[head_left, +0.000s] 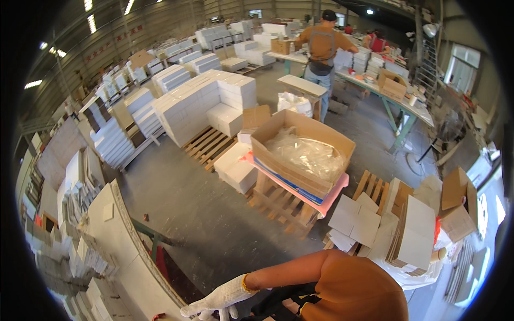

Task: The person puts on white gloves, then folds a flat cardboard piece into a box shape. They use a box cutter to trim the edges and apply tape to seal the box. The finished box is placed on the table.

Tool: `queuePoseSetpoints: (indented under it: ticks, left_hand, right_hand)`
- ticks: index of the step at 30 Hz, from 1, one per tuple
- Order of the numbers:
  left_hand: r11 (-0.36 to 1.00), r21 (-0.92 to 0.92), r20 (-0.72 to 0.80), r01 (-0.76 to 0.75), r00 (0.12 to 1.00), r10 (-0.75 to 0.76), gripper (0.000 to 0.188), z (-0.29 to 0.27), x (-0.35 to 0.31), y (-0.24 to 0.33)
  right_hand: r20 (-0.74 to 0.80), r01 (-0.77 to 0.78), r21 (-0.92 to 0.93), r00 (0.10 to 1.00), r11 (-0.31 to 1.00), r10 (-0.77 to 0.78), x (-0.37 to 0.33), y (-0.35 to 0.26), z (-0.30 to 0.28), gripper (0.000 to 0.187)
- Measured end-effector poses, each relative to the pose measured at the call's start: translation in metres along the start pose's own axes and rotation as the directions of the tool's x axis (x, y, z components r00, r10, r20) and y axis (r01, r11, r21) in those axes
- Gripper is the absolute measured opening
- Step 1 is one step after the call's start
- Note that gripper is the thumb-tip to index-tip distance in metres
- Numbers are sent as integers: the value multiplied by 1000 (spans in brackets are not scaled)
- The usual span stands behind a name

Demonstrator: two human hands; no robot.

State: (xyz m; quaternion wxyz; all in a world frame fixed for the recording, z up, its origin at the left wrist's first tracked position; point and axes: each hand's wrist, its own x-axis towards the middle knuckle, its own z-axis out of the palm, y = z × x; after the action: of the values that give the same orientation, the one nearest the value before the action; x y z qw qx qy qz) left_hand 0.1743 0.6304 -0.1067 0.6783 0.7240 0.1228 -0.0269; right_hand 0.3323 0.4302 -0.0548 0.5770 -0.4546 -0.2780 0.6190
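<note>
My right arm, in an orange sleeve, reaches leftward across the lower edge. At its end is my right hand [217, 300], in a white knit glove with a yellow cuff. Its fingers are stretched out and apart, and I see nothing held in them. The hand is beside the near end of a long pale worktop [120, 243]; whether it touches the top I cannot tell. A small flat white piece [108, 212] lies farther along that worktop. Close to the hand, a small red object [158, 316] shows at the bottom edge. My left hand is out of view.
Ahead, an open cardboard box [302, 152] with clear plastic film stands on a wooden pallet [284, 206]. Flattened cartons [415, 232] lean at the right. White block stacks [187, 104] stand beyond. A co-worker [323, 48] stands at a far green-legged table [396, 99]. A fan [448, 124] stands right.
</note>
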Motion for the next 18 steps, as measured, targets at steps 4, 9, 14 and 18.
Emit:
queuePoseSetpoints:
  ticks: [4,9,14,18]
  left_hand:
    - [998,58,-148,-22,988,30,29,16,-9,4]
    - [903,-368,-518,-221,855,-2,36,-5,-50,-12]
    - [933,-349,-639,-90,751,-166,36,19,-63,8]
    - [954,-283,-481,96,847,-227,44,29,-79,2]
  right_hand:
    - [146,-53,-10,988,999,54,18,-1,8,68]
    - [308,-165,-35,936,986,168,25,-16,12,72]
    - [336,-235,-147,902,961,272,60,5,10,72]
    - [318,-269,-174,895,947,313,86,-5,30,67]
